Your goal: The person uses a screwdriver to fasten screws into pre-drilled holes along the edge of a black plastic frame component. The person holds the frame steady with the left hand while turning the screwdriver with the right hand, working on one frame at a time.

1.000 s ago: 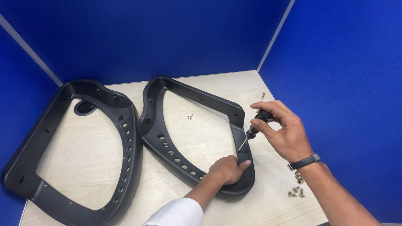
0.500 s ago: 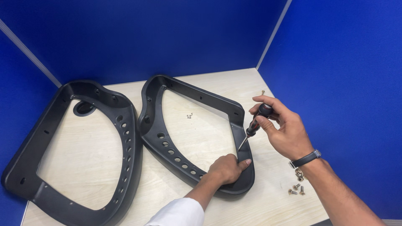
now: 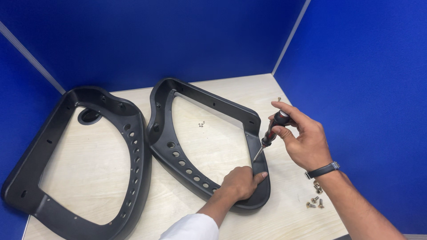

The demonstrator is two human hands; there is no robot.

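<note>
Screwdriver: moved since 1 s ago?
No. The screwdriver tip sits on the same right side of the right black frame, held in the right hand.

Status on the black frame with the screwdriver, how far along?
Done: nothing clearly; no fitted screws can be made out. In hand: right hand holds screwdriver, tip at the near frame right rail; left hand steadies its corner. Left: loose screws beside the right wrist, two inside the frame; second frame untouched.

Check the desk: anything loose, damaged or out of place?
No damage shows. Loose screws lie scattered by the right wrist, a tiny pair sits inside the right frame, and one screw lies near the back corner.
</note>
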